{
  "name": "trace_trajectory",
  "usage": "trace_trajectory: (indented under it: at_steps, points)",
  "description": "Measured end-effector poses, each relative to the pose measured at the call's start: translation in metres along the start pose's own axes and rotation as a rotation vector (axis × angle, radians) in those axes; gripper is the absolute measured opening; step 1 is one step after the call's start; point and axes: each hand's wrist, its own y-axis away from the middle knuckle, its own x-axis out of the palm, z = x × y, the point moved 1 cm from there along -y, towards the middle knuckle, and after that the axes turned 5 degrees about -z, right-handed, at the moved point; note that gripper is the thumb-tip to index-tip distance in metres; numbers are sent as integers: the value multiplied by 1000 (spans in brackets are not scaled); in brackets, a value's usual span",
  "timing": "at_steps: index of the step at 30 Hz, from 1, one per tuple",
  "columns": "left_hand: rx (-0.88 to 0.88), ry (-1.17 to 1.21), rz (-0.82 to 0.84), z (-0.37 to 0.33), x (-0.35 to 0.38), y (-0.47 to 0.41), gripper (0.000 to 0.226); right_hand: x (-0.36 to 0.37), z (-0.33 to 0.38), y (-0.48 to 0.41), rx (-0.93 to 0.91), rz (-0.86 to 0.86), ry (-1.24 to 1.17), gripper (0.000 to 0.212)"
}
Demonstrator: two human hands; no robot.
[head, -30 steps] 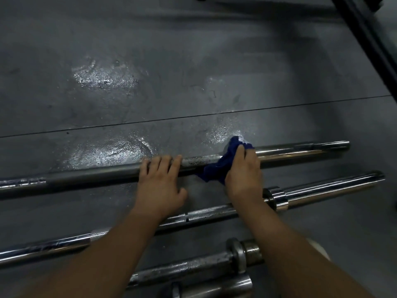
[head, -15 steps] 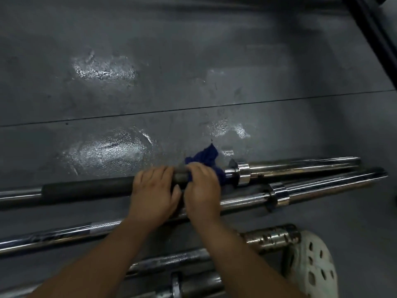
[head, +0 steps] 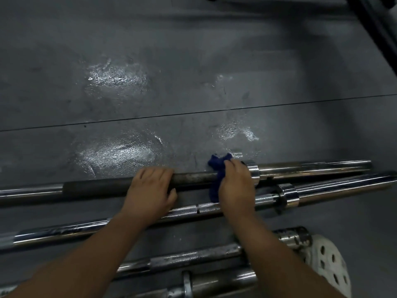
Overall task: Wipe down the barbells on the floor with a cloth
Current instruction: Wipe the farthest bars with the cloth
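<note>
Several steel barbells lie side by side on the dark grey floor. The farthest barbell has a dull, dark shaft and a shiny sleeve at the right. My left hand rests on its shaft, fingers laid over the bar. My right hand grips a dark blue cloth wrapped over the same shaft, just left of the collar. The second barbell runs under both wrists.
Two more barbells lie nearest me, partly under my forearms. A white perforated shoe sits at the lower right. Wet shiny patches mark the floor beyond the bars. A dark frame crosses the top right corner.
My right hand slid the cloth right along the far bar, away from my left hand, up to the collar. The left hand stayed on the shaft.
</note>
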Motion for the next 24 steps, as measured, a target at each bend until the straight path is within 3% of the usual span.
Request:
trace_trajectory:
  at_steps: [6,10,12,13,14,16,19,21,22,24]
  points:
    - [-26,-69,25,37,-10,13,54,18,65,30,109,-105,-241,45]
    - [5,-121,84,71,-13,22,52,22,157,44,-288,208,-393,43]
    - [-28,-145,93,93,-21,25,50,28,166,45,-487,340,-319,41]
    - [-28,-154,95,102,-25,27,50,28,152,38,-545,318,-248,37]
    - [-14,-168,105,110,-29,27,50,26,130,29,-528,254,-176,28]
    - [16,-192,137,122,-33,28,51,16,74,7,-284,101,-69,11]
    - [35,-185,139,128,-29,32,44,4,27,-2,47,-88,1,19]
    - [17,-186,113,126,-23,36,39,17,54,3,201,-144,-84,26]
    - [4,-185,95,124,-20,36,38,26,80,9,198,-122,-161,26]
    - [-26,-189,76,120,-17,35,38,34,135,34,-25,-5,-238,27]
